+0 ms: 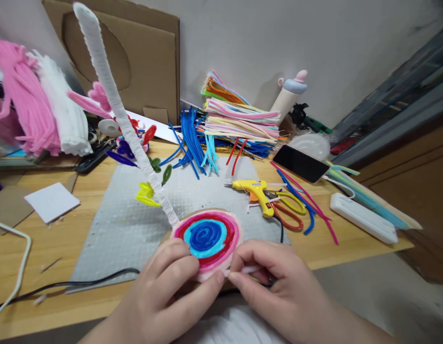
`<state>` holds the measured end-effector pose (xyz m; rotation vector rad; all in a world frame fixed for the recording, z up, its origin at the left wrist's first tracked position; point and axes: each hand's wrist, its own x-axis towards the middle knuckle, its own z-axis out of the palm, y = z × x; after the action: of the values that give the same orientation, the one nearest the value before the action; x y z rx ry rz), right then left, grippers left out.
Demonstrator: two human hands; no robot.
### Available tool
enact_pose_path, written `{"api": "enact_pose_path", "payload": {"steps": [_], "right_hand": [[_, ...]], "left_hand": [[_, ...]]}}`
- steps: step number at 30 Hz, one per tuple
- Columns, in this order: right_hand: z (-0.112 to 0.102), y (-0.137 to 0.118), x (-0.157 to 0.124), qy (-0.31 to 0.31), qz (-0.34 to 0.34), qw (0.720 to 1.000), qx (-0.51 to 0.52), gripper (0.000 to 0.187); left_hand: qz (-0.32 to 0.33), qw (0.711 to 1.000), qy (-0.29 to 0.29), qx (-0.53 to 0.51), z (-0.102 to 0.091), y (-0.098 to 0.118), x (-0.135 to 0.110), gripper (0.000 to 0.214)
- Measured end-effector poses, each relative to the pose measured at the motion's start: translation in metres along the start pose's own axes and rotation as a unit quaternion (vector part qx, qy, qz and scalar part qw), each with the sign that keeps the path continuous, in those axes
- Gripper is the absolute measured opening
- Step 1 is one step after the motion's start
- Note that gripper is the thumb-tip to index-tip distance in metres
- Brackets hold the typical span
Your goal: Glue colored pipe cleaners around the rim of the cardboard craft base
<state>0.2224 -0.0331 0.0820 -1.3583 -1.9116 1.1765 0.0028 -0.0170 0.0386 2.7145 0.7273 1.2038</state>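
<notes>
Head view, lower centre: the left hand point(173, 284) grips the ringed disc point(207, 235) by its edge; the right hand point(275, 282) pinches a pale strip point(248, 270). Disc seems light, soft-faced, probably stiff beneath; best held by the rim.

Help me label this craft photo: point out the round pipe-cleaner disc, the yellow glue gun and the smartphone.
Round pipe-cleaner disc point(206, 237), head view: its dark-blue centre.
Yellow glue gun point(258, 189), head view: its body, where barrel meets handle.
Smartphone point(300, 163), head view: the middle of its dark screen.
</notes>
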Motion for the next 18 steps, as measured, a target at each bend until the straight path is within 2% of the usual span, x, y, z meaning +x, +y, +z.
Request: {"api": "enact_pose_path", "payload": {"steps": [6,11,18], "right_hand": [[0.0,-0.001,0.0,0.001,0.004,1.0,-0.006,0.014],[0.0,0.0,0.001,-0.002,0.015,1.0,-0.007,0.014],[0.0,-0.001,0.0,-0.002,0.022,1.0,0.003,0.014]], "left_hand": [[-0.007,1.0,-0.003,-0.004,0.004,0.001,-0.004,0.027],[-0.043,0.999,-0.013,-0.02,0.005,0.001,-0.01,0.033],[-0.009,1.0,-0.023,0.013,0.0,0.0,-0.002,0.024]]}}
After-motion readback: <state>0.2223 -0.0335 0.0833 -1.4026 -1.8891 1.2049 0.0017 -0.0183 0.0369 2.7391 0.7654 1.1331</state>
